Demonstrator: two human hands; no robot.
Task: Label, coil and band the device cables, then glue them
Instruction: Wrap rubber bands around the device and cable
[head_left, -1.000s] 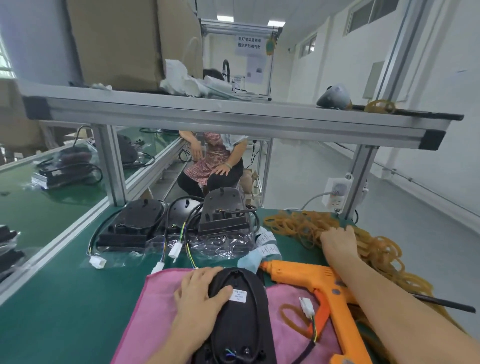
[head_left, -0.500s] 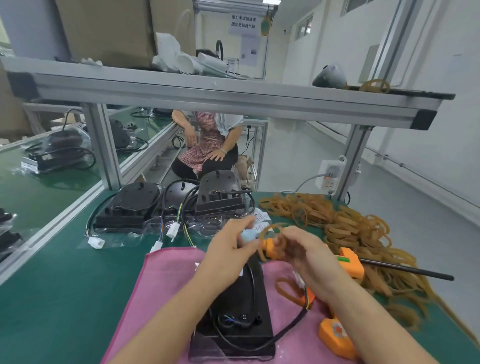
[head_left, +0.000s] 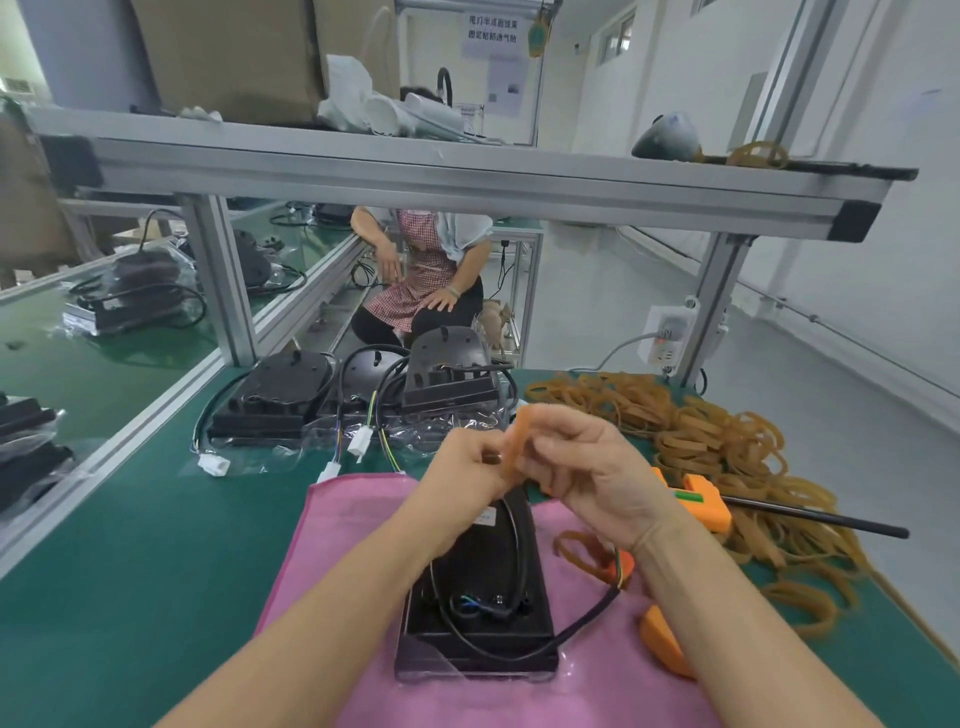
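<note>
Head view. Black device (head_left: 480, 597) lying flat on pink cloth (head_left: 332, 551), near centre of green bench (head_left: 130, 561); long axis running near to far, narrow rounded end pointing far, hidden under the hands. Black cable (head_left: 584, 618) looping off the device's near right corner, bending up toward the right wrist. Left hand (head_left: 462, 475) and right hand (head_left: 597, 467) both raised above the device's far end, forearms converging from the near edge. Both pinching one tan rubber band (head_left: 514, 447) between curled fingertips, band standing roughly upright between the two hands; blurred, so exact finger placement not discernible. Loose rubber band heap (head_left: 717, 441) spreading on the bench, right and far. Orange glue gun (head_left: 704, 499) lying right of the hands, partly hidden by the right forearm. Three more devices (head_left: 280, 395) sitting far, on clear plastic.
</note>
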